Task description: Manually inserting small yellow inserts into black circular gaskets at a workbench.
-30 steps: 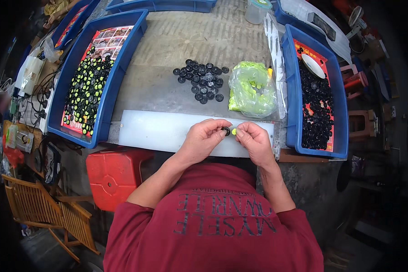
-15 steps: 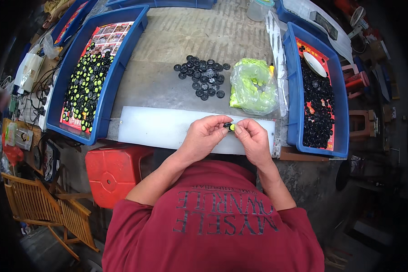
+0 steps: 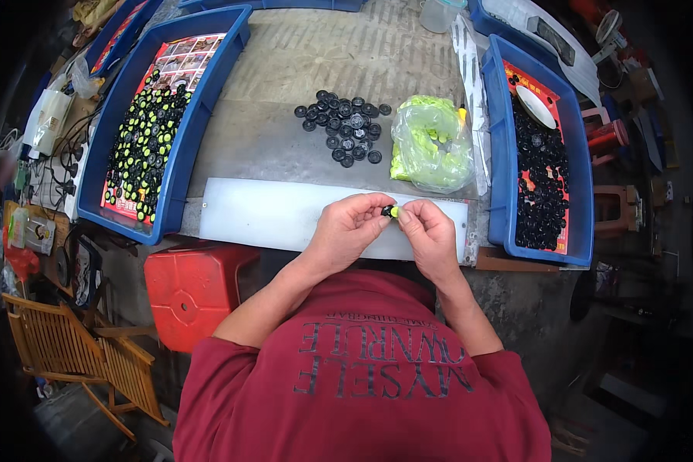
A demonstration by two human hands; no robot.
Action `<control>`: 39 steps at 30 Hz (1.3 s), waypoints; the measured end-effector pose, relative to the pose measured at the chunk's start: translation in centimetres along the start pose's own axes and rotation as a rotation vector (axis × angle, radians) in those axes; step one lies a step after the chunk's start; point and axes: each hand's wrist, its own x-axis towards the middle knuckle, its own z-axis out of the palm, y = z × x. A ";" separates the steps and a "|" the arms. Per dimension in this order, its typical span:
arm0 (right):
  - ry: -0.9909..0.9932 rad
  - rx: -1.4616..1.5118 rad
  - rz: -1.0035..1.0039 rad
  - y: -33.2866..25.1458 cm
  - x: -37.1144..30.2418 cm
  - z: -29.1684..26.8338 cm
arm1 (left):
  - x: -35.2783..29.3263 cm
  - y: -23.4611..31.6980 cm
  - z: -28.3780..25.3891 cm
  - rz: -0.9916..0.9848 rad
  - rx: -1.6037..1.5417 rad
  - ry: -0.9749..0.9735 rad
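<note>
Above the white board (image 3: 262, 214) my two hands meet fingertip to fingertip. My left hand (image 3: 348, 233) is closed, pinching a small black round part (image 3: 387, 210). Between the thumb and finger of my right hand (image 3: 430, 235) is a small yellow-green piece (image 3: 395, 212), against the black part; whether it is seated in it cannot be made out. Beyond the board lies a loose pile of black round parts (image 3: 346, 127). A clear plastic bag (image 3: 439, 158) of yellow-green pieces sits to the right of the pile.
On the left a blue tray (image 3: 179, 165) holds many black parts with yellow-green centres. The blue tray (image 3: 503, 154) on the right contains black parts and a white oval dish (image 3: 536, 106). A red stool (image 3: 185, 296) stands below the table at left, near a wooden chair (image 3: 61, 335).
Both hands stay in nearly the same place, still pinching the two pieces together. The yellow-green piece sits at a slightly different angle between the fingertips.
</note>
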 end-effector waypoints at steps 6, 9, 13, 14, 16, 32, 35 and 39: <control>0.002 -0.014 -0.021 0.0 -0.1 0.2 | 0.0 -0.2 0.0 0.011 -0.052 0.002; 0.003 -0.025 -0.024 0.0 -0.1 0.2 | 0.0 -0.1 0.1 0.016 -0.013 0.014; -0.008 -0.047 -0.010 -0.5 -0.1 0.1 | 0.0 0.0 0.0 0.007 -0.003 0.023; -0.033 -0.104 -0.020 -0.8 0.0 0.0 | 0.0 -0.1 0.0 0.026 0.008 0.021; -0.057 -0.162 -0.030 -1.3 0.2 -0.3 | 0.0 -0.1 -0.1 0.029 0.031 0.013; -0.117 -0.389 0.007 -2.2 0.7 -0.5 | 0.0 -0.4 0.2 0.081 0.256 0.047; -0.058 -0.434 -0.082 -2.2 0.7 -0.1 | 0.0 -0.3 0.4 0.106 0.268 0.094; 0.056 -0.553 -0.244 -2.1 0.5 0.6 | -0.1 -0.5 0.5 0.109 0.283 0.107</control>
